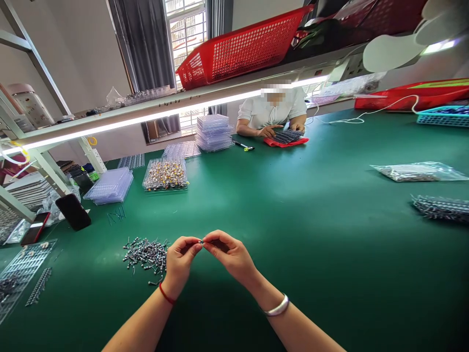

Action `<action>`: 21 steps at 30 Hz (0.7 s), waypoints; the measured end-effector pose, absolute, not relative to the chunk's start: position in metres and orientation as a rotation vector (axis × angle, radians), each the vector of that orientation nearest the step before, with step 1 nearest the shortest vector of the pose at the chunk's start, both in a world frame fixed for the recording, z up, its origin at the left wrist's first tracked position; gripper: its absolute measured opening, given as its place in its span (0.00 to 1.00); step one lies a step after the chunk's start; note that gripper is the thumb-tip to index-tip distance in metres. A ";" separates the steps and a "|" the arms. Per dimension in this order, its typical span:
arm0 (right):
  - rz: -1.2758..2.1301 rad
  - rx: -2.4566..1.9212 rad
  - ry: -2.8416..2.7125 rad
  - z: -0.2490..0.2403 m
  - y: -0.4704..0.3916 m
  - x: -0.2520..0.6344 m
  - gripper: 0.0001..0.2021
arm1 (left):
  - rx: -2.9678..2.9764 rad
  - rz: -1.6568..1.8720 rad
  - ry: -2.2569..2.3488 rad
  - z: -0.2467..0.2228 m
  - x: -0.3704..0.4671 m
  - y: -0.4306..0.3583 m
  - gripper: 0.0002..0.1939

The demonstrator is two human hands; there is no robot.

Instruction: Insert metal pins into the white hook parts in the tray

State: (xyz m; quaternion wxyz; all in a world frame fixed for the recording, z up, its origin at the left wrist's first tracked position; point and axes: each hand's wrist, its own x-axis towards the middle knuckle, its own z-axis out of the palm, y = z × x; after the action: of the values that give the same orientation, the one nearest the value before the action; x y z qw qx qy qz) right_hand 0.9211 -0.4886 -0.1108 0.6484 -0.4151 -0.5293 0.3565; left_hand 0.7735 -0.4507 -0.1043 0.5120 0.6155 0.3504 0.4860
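My left hand and my right hand meet fingertip to fingertip above the green table. Thumb and forefinger of each pinch one tiny dark part, whose details are too small to tell. Just left of my left hand lies a loose pile of small metallic pieces with round heads and thin stems; the hand hides its right edge. A red cord circles my left wrist, and a silver bangle is on my right wrist.
A clear tray of white and yellow pieces stands beyond, beside stacked plastic trays. A phone leans at left. A person handles dark parts across the table. Plastic bag at right; lit shelf overhead.
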 end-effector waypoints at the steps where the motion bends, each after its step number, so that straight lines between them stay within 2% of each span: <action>1: 0.811 -0.941 -1.204 -0.110 -0.489 0.921 0.13 | 1.477 1.168 0.841 -0.104 0.774 -0.451 0.13; 14: 0.888 -0.972 -1.174 -0.115 -0.488 0.921 0.15 | 1.466 1.175 0.846 -0.102 0.773 -0.453 0.13; 21: 0.834 -1.076 -1.118 -0.109 -0.485 0.941 0.17 | 1.543 1.085 0.899 -0.112 0.784 -0.445 0.19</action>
State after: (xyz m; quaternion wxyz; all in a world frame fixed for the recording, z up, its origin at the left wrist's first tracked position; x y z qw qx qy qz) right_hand 0.9405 -0.4847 -0.1095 0.6366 -0.4709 -0.4896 0.3650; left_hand 0.7845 -0.4449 -0.1121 0.5022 0.6385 0.3720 0.4491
